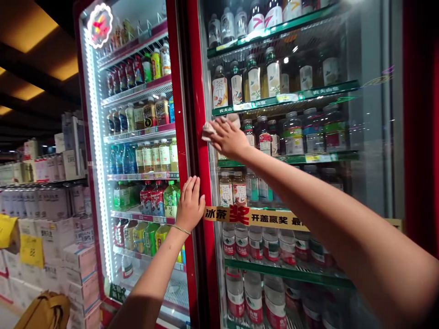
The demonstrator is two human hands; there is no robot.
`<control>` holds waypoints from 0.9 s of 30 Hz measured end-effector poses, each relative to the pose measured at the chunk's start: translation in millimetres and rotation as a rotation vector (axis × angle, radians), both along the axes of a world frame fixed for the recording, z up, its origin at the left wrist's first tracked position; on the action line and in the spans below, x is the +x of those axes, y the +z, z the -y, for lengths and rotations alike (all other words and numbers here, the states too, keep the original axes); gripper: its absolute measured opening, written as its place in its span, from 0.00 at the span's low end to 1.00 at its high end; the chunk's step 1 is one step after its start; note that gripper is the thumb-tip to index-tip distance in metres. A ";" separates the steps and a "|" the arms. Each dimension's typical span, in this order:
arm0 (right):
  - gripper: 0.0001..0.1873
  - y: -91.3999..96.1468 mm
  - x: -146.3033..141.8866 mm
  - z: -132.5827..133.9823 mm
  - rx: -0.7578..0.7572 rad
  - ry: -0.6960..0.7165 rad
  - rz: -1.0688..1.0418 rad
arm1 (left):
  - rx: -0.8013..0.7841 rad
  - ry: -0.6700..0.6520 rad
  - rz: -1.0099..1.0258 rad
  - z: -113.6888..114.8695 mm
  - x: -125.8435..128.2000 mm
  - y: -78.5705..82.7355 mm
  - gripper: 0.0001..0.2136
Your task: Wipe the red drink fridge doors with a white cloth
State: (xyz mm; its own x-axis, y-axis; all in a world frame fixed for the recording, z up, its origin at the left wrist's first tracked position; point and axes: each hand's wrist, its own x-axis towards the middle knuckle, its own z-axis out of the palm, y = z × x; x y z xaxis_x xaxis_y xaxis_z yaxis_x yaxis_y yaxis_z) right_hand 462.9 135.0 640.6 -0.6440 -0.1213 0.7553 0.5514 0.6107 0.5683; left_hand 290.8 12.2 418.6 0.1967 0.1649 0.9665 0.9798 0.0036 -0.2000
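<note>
My right hand (229, 140) presses a crumpled whitish cloth (207, 131) against the glass door (372, 137) of the right drinks fridge, near its red left edge. Part of the cloth shows past the fingertips and above the knuckles; the palm hides the rest. Lower and to the left, my left hand (190, 201) rests with fingers stretched out on the red door frame (179, 151) of the left fridge, holding nothing. Just right of it, a yellow strip with Chinese lettering (267, 218) runs across the right door. Bottled drinks (254, 82) stand on shelves behind the glass.
Several shelves of bottles (156, 155) fill the lit left fridge. At far left are stacked cartons (51, 256) with yellow price signs (31, 251). A tan bag or cloth item (46, 311) shows at the bottom left. A red panel (421, 137) borders the right side.
</note>
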 end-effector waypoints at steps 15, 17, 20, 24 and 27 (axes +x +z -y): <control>0.26 -190.8 42.1 -2.6 0.214 0.127 0.294 | 0.058 -0.086 -0.041 -9.7 27.0 12.8 0.30; 0.25 -156.3 44.8 -7.2 0.236 0.113 0.248 | 0.078 -0.096 -0.040 -13.2 30.5 21.2 0.30; 0.28 -80.9 48.9 -12.8 0.200 0.057 0.111 | 0.097 -0.111 -0.028 -23.5 37.1 35.0 0.29; 0.28 9.7 59.2 -19.4 0.128 0.021 -0.114 | 0.095 -0.118 -0.038 -41.2 50.9 47.4 0.28; 0.27 31.1 68.2 -21.2 0.103 0.018 -0.194 | 0.104 -0.121 -0.028 -53.1 60.8 49.8 0.28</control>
State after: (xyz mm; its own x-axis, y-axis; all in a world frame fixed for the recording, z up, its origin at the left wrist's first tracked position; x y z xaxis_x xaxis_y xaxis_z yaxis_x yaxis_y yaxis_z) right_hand 531.2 156.2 671.7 -0.4852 -0.2141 0.8478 0.6458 0.5659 0.5125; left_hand 351.6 65.3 468.5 0.2358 0.0380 0.9711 0.9685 -0.0917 -0.2316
